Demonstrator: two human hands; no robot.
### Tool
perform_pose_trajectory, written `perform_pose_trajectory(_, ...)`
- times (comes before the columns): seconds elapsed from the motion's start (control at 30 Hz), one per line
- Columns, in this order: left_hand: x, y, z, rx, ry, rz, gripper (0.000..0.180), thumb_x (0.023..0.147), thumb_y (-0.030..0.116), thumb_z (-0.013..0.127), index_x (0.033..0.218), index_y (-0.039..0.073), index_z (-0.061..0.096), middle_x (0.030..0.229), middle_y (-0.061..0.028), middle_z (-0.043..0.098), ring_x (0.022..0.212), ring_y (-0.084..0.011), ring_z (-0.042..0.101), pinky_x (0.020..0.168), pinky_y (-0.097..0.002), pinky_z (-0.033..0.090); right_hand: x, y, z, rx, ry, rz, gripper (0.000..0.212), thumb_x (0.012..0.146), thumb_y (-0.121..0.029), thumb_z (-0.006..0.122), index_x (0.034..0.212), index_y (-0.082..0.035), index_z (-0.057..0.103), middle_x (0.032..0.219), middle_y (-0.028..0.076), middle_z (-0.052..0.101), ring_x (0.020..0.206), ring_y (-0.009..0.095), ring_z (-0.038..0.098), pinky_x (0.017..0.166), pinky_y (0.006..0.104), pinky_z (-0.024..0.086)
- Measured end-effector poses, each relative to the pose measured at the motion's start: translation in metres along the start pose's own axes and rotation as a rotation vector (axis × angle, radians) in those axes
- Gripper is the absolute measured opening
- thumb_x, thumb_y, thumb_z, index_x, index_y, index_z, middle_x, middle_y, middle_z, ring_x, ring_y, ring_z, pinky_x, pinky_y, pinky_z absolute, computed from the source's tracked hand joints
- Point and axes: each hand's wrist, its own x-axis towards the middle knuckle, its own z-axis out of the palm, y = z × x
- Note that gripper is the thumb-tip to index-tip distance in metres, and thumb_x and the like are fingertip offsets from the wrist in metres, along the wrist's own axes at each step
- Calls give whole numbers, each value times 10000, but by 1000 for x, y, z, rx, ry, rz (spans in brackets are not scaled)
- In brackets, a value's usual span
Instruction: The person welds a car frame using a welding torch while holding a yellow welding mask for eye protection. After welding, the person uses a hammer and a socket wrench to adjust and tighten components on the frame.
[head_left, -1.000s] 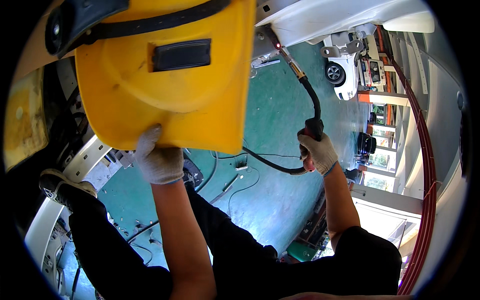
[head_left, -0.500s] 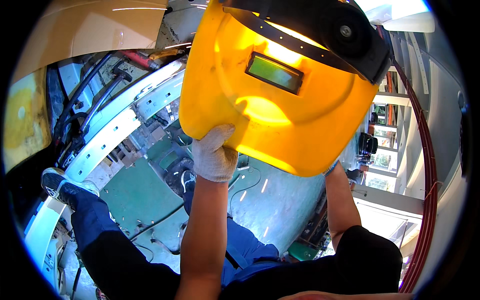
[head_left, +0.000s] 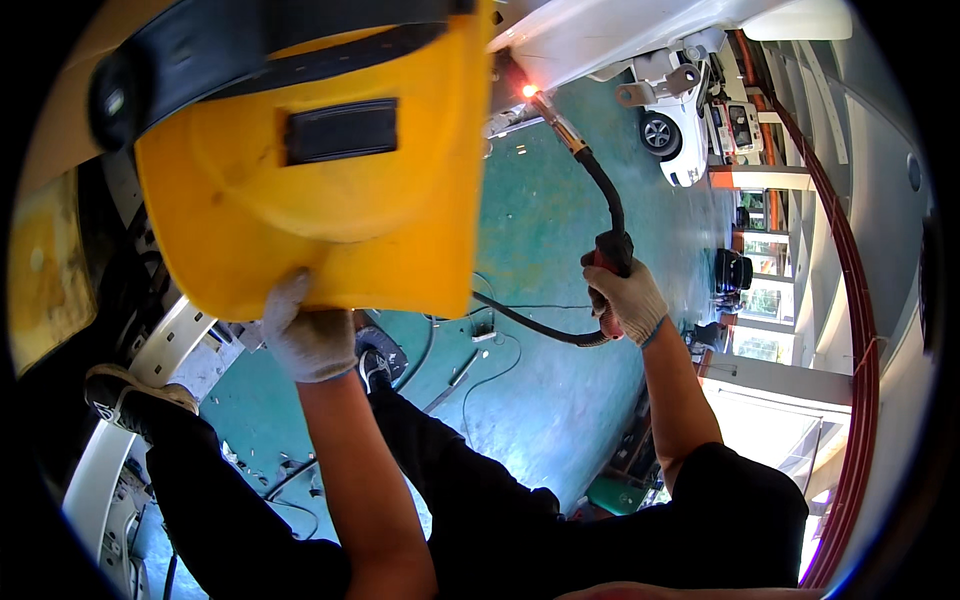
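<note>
The left gloved hand's fingers clasp a yellow plastic welding mask by its lower edge — the right gloved hand's grip a red-and-black welding torch, glowing tip beside a white metal panel's edge.

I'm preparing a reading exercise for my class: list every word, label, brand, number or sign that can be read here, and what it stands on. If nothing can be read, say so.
No text can be read here.
Mask: no readable lettering on the side that shows.
Torch: none readable.
Shoe at far left: a pale mark, too small and blurred to read.
White vehicle: too small to read any lettering.
</note>
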Motion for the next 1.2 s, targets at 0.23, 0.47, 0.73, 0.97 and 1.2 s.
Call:
perform_pose_trajectory(0.23,5,14,-19,10,19,76,620,851,-20,666,1460,-14,553,1421,-170,649,1339,-354,617,1182,-528,465,-1,-5,2,-16,3,1,307,907,-201,744,1107,21,672,769,49,638,616,145,611,580,316,530)
perform_pose_trajectory(0.47,4,8,-15,-43,-1,17,652,844,-39,682,1479,2,537,1409,-159,656,1342,-353,615,1171,-534,481,-3,-3,2,-19,17,10,278,898,-201,742,1058,17,677,766,51,631,607,150,611,578,320,532)
perform_pose_trajectory(0.73,-1,-2,-4,-34,-22,-14,665,835,-42,696,1478,33,545,1403,-132,665,1334,-341,623,1165,-544,488,-3,-1,4,3,21,1,224,907,-181,729,1003,12,670,754,50,625,601,152,610,577,326,536)
perform_pose_trajectory(0.97,-20,-41,21,-94,-16,-194,647,810,-58,684,1438,61,578,1370,-102,679,1305,-330,638,1139,-513,498,0,0,5,-17,12,5,223,923,-183,729,996,19,669,755,66,645,603,168,628,589,344,554)
perform_pose_trajectory(1.2,-38,-74,43,-122,-51,-297,594,826,-79,671,1403,43,599,1341,-127,682,1261,-350,659,1103,-503,536,41,57,-8,-444,87,-829,268,969,-193,716,1057,55,667,845,119,707,669,202,676,645,385,578)
